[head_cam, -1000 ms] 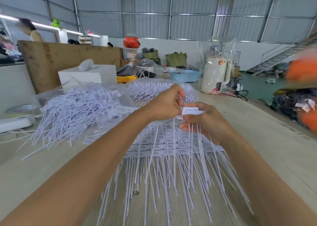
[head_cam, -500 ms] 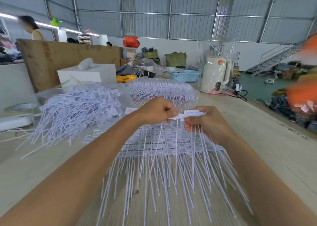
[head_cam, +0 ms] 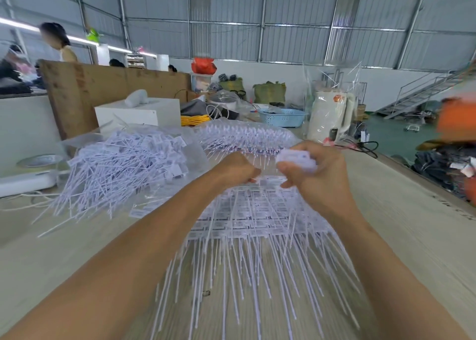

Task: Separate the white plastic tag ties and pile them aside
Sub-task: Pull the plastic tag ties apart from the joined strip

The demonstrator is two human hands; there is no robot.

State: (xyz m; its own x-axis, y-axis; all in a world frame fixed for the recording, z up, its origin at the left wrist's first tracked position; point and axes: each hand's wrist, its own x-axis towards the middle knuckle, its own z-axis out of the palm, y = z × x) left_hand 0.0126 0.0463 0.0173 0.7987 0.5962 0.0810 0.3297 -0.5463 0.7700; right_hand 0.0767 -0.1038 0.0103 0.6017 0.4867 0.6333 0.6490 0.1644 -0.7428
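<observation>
1. Clearly the job is well under way: a loose heap of separated tag ties lies on the table to the person's left, its thin tails fanning toward the near edge.
2. Directly in front of the person lies a broad stack of joined tie strips, rows of labelled heads with long tails pointing toward them. By my reckoning this is a large share still to be split.
3. Farther back, past the hands, sits a clear bag of more ties, seemingly untouched, so I would say plenty is left.
4. The right hand is curled round a small bunch of tie heads, held just above the stack; that bunch is blurred.
5. The left hand is closed with its fingertips pinched together beside the right; something white and thin shows at the tips, but I cannot tell whether it is one tie or several.
6. My guess is that a tie is being pulled off the held bunch, and it has not yet gone to the heap on the left.
</observation>
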